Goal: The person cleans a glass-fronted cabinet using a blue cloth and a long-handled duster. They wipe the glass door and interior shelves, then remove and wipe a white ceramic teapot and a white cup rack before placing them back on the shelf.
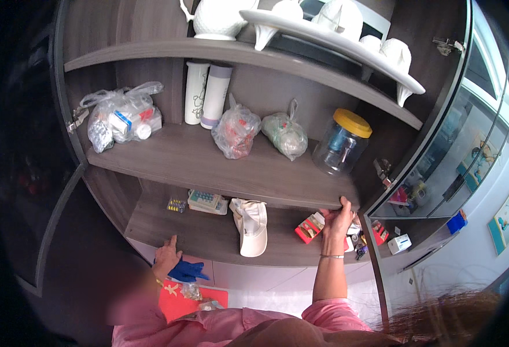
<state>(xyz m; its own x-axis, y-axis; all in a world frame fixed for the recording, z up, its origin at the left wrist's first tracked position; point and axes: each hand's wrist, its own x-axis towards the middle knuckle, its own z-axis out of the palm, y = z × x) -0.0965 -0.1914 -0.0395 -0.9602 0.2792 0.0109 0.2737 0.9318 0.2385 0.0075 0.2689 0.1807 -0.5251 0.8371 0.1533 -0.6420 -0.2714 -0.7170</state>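
My left hand [167, 256] is at the front edge of the lower shelf [193, 234], index finger stretched out over the boards. A blue cloth [188, 272] hangs from under its palm, and the curled fingers are hidden. With its thumb on top, my right hand [339, 222] grips the front edge of the middle shelf [220, 160] near its right end; the other fingers are partly hidden below. Close beside that hand sits an opened red box [310, 228]. A pale cap [252, 232] lies on the lower shelf between my hands, with a blister pack [176, 205] and flat boxes [207, 201] behind.
On the middle shelf stand a bag of medicine boxes [126, 119], two tall cylinders [204, 95], two tied plastic bags [237, 132] [285, 134] and a yellow-lidded jar [341, 141]. White crockery [337, 17] fills the top shelf. A glass door [445, 173] stands open at right; a red mat [178, 299] lies below.
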